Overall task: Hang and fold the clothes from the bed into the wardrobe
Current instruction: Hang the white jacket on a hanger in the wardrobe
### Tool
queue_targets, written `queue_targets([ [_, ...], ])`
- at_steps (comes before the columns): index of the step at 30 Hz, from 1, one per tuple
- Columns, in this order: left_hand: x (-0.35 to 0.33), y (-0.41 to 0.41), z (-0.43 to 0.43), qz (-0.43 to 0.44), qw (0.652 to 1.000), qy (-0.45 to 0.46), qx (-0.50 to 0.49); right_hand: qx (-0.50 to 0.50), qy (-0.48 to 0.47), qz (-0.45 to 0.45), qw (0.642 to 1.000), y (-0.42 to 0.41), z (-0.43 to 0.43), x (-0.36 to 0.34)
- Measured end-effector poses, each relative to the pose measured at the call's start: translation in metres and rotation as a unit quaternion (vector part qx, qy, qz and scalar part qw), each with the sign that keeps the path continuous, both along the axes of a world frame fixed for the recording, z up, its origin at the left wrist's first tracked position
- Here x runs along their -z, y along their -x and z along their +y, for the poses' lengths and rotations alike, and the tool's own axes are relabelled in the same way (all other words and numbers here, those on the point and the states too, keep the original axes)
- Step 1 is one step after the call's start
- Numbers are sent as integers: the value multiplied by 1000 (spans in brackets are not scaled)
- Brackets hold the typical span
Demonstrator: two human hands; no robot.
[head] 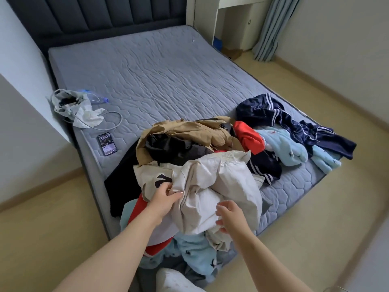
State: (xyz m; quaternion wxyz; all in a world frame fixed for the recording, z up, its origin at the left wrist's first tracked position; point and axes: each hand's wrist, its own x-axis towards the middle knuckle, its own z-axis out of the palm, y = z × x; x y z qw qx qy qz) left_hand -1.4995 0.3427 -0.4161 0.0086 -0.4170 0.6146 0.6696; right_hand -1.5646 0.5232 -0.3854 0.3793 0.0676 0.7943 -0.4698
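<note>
A heap of clothes lies at the near corner of the bed (pixel 147 66). On top is a cream jacket (pixel 219 186) with a dark letter print. My left hand (pixel 166 197) pinches a fold of that jacket at its left side. My right hand (pixel 230 213) hovers at the jacket's lower right edge with fingers spread; whether it touches the cloth is unclear. Behind lie a tan garment (pixel 189 131), a black one (pixel 168 148), a red one (pixel 249 138), pale blue fleece pieces (pixel 284 148) and navy striped track clothes (pixel 294 121). More pale blue fleece (pixel 197 256) hangs over the bed's edge.
A phone (pixel 107 143) lies on the mattress at the left edge. Behind it are a crumpled white bag (pixel 73 106) and a grey cable (pixel 113 121). A dark padded headboard (pixel 94 15) stands at the back, a white desk (pixel 235 22) and grey curtain (pixel 271 28) at the far right.
</note>
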Motion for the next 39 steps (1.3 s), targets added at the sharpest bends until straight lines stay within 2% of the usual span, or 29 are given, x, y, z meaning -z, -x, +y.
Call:
queue_targets([
  [3,-24,-21,-16,78,996,-1,-53,54,71,-47,995,-3,-19,-11],
  [9,-85,-56,-58,155,984,73,-56,102,130,-103,981,-18,-67,-26],
  [11,-106,-68,-67,217,972,6,-87,126,161,-139,969,-24,-83,-34],
  [13,-127,-82,-77,307,942,-93,-97,129,189,-153,961,-26,-97,-44],
  [15,-146,-94,-87,374,913,-144,-79,128,211,-160,956,-27,-112,-57],
  [20,-187,-112,-109,473,867,-156,-20,180,312,-203,911,-30,-148,-98],
  [23,-207,-121,-118,508,847,-148,56,178,287,-179,924,-31,-163,-119],
  [25,-217,-129,-127,497,853,-140,76,176,266,-123,940,-34,-170,-129],
  [27,-218,-135,-140,449,881,-144,35,202,272,-51,940,-34,-174,-137],
  [30,-205,-136,-155,281,953,-86,-78,189,264,86,942,-29,-178,-166],
  [32,-195,-130,-159,141,986,1,-90,132,280,176,935,-27,-182,-196],
  [33,-192,-126,-160,102,991,27,-81,101,307,209,923,-29,-185,-212],
  [36,-194,-117,-159,107,991,46,-65,-19,377,279,883,-48,-194,-259],
  [39,-202,-110,-160,189,976,75,-77,-119,485,243,832,-57,-195,-289],
])
